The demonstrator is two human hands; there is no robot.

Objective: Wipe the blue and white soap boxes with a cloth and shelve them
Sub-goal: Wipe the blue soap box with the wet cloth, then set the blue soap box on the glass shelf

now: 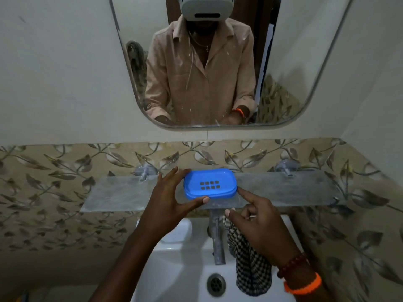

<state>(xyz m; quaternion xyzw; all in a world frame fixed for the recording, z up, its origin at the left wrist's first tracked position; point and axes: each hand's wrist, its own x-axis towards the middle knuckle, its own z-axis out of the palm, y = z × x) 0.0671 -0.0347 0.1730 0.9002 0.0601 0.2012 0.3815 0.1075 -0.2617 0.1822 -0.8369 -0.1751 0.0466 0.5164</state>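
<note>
**Steadying the blue soap box on the glass shelf**

Bracketing the blue soap box (210, 184), the left hand (168, 205) had its thumb tip against the box's near edge & its other fingers (174, 173) reaching round the far-left corner, so the box was gripped lightly between thumb & fingers. R hand (259, 227) had its index finger straight, tip touching the box's right end; its remaining fingers were curled, pinching a checked cloth (250, 269) that hung down below the palm over the basin.

Box sat flat on the glass shelf (283, 188), roughly mid-shelf, lid side up w/ two rows of small dark slots showing. Shelf was fixed to the leaf-pattern tile wall by two metal brackets (144, 171), one each side of the box.

Below the shelf: white sink (178, 269) w/ a metal tap (217, 238) & drain (216, 284). R wrist wore a bead bracelet (292, 265) & an orange band (305, 285). Above, a mirror (309, 62) reflected the person in a beige shirt w/ a headset. White soap box wasn't seen in view.
</note>
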